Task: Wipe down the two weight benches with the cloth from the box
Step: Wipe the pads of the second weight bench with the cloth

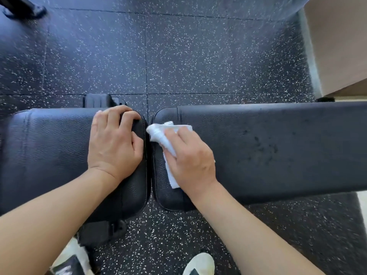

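Two black padded weight benches lie end to end across the view, with a narrow gap between them at the centre. My left hand (114, 141) rests flat on the right end of the left bench (49, 155), fingers curled over its rounded edge. My right hand (190, 161) presses a crumpled white cloth (164, 133) onto the left end of the right bench (278, 147). The cloth sticks out beyond my fingers towards the gap and trails under my palm. Darker damp-looking marks show on the right bench's surface further right.
The floor (188, 56) is black rubber tile with white speckles. A tan wall or cabinet (341, 42) stands at the upper right. Black bench feet (99, 100) show beside the left bench. A white shoe (200, 263) is at the bottom edge.
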A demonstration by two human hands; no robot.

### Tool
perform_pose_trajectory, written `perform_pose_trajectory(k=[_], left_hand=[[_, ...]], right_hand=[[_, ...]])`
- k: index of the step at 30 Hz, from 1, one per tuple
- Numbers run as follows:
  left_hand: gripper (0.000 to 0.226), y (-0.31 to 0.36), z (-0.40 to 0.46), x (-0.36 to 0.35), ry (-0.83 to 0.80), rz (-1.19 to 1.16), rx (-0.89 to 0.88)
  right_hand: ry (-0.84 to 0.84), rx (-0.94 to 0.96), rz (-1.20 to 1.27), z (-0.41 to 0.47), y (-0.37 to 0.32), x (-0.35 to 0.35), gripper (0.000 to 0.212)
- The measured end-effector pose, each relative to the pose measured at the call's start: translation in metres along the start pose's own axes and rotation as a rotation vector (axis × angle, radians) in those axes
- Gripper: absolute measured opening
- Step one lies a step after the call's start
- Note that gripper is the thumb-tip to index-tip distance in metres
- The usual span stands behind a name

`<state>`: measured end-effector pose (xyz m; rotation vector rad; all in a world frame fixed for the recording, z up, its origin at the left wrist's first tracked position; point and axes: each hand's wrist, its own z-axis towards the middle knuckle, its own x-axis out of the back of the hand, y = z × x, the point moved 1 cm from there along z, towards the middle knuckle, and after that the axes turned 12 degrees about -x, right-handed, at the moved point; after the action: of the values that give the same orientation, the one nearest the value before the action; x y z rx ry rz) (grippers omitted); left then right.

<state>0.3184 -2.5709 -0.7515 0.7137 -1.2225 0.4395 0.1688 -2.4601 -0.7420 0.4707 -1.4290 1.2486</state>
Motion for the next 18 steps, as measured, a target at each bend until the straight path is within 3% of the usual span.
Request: perform_pose_trajectory(k=[4,8,11,18], left_hand=[[0.042,-0.005,-0.001,0.0,0.021,-0.004,-0.016],[0.04,-0.004,-0.001,0.001,0.023,-0.022,-0.018],[0.039,-0.004,-0.002,0.001,0.008,-0.025,-0.02],[0.043,-0.004,-0.001,0.003,-0.008,-0.072,-0.004]], right_hand=[[0.004,0.099,-0.021,-0.01,0.034,0.012,0.022],[0.106,-0.268,-0.012,-0.02,0.09,0.048,0.019],[0.098,-0.416,-0.016,-0.029,0.071,0.042,0.02],[0.04,-0.093,-0.025,-0.026,-0.031,-0.012,0.012]])
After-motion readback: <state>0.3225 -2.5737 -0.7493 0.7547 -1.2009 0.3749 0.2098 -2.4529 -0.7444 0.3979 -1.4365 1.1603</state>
